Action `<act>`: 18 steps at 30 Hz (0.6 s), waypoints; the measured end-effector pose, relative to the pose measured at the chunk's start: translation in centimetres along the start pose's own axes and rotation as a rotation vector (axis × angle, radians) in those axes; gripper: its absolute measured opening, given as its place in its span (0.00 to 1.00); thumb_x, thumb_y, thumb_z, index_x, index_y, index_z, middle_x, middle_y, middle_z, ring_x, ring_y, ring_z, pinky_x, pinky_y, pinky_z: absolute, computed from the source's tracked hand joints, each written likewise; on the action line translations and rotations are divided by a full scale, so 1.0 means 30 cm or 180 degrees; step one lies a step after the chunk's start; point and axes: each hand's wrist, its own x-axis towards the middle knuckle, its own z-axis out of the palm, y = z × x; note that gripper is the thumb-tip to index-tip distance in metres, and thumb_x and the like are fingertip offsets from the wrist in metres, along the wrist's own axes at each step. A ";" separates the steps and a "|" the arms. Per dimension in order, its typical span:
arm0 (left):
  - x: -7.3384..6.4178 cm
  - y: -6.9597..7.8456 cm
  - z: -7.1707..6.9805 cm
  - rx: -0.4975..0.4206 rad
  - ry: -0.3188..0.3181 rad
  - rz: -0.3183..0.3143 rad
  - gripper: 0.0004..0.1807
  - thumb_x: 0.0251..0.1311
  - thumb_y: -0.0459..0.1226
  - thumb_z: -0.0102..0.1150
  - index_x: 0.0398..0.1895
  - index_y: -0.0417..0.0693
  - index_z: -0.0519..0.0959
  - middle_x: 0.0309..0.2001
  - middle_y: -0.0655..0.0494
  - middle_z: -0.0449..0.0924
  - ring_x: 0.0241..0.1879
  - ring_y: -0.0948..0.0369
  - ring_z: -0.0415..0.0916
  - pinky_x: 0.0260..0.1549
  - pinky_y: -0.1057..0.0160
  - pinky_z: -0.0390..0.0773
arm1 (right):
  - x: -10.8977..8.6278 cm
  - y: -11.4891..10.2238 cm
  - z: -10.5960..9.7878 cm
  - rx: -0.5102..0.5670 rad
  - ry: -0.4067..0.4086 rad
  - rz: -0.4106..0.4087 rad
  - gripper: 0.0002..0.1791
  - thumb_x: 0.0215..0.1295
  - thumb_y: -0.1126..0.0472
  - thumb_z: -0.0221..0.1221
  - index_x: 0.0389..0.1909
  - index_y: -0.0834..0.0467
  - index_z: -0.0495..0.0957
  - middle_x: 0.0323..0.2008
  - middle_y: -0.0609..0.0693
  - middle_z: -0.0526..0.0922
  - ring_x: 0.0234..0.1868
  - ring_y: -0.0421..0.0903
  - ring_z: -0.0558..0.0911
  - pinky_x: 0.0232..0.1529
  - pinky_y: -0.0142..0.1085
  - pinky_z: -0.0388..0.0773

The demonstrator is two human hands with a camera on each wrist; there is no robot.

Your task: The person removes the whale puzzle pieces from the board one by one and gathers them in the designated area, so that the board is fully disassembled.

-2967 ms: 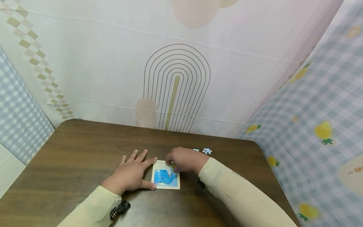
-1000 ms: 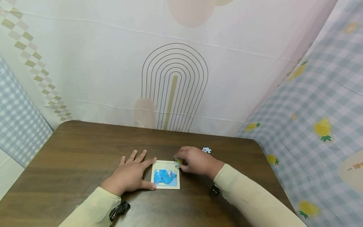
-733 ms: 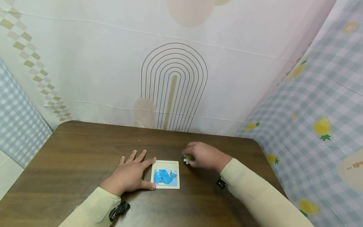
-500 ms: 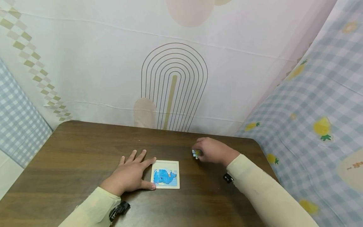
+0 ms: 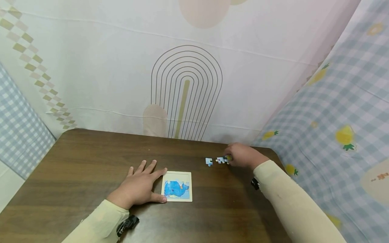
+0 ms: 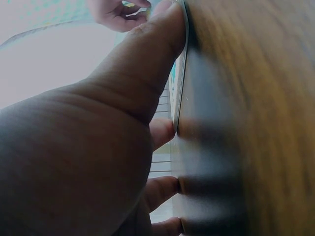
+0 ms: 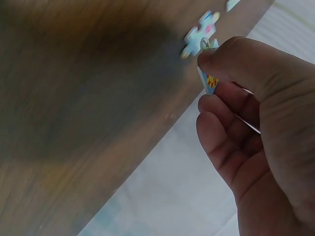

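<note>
A small square jigsaw puzzle (image 5: 177, 189) with a blue whale picture lies in a pale frame on the table. My left hand (image 5: 136, 186) is spread flat at its left side, thumb and index fingertip on the frame's left corners. In the left wrist view, the left thumb (image 6: 142, 61) lies along the frame's thin edge. My right hand (image 5: 244, 156), at the back right, pinches a puzzle piece (image 7: 210, 81) with a yellow sun between thumb and fingers. Just left of that hand, two light blue puzzle pieces lie on the table, a left one (image 5: 208, 161) and a right one (image 5: 220, 160).
The brown wooden table (image 5: 91, 162) runs back to a white patterned cloth (image 5: 121, 84). A blue checked cloth (image 5: 322, 135) with pineapples hangs along the right side. Black wrist cameras sit at both cuffs.
The right hand has lifted the sun piece out of the frame's upper right and carried it right and back, past the loose pieces. The left hand has stayed in place.
</note>
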 end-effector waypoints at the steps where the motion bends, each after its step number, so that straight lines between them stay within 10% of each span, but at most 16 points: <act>1: 0.000 0.000 0.000 0.0002 0.0002 0.0001 0.62 0.51 0.76 0.76 0.89 0.70 0.66 0.92 0.40 0.50 0.90 0.26 0.42 0.77 0.12 0.47 | -0.004 0.010 0.001 0.0005 -0.0045 0.0040 0.15 0.65 0.67 0.76 0.52 0.59 0.92 0.48 0.52 0.91 0.50 0.50 0.90 0.52 0.46 0.90; 12: 0.003 -0.006 0.004 0.0011 0.0006 -0.0009 0.62 0.51 0.76 0.76 0.90 0.70 0.66 0.92 0.40 0.50 0.90 0.26 0.42 0.77 0.12 0.47 | -0.010 0.049 0.025 -0.0060 -0.0320 0.0205 0.20 0.64 0.71 0.74 0.57 0.58 0.92 0.56 0.54 0.92 0.67 0.61 0.87 0.65 0.53 0.87; 18: 0.002 -0.002 0.000 -0.0001 0.0006 -0.0001 0.62 0.51 0.76 0.76 0.89 0.70 0.66 0.92 0.40 0.50 0.90 0.26 0.42 0.77 0.12 0.47 | 0.002 0.051 0.048 -0.0172 -0.0319 0.0203 0.21 0.64 0.73 0.72 0.58 0.59 0.92 0.54 0.54 0.90 0.56 0.55 0.90 0.56 0.48 0.90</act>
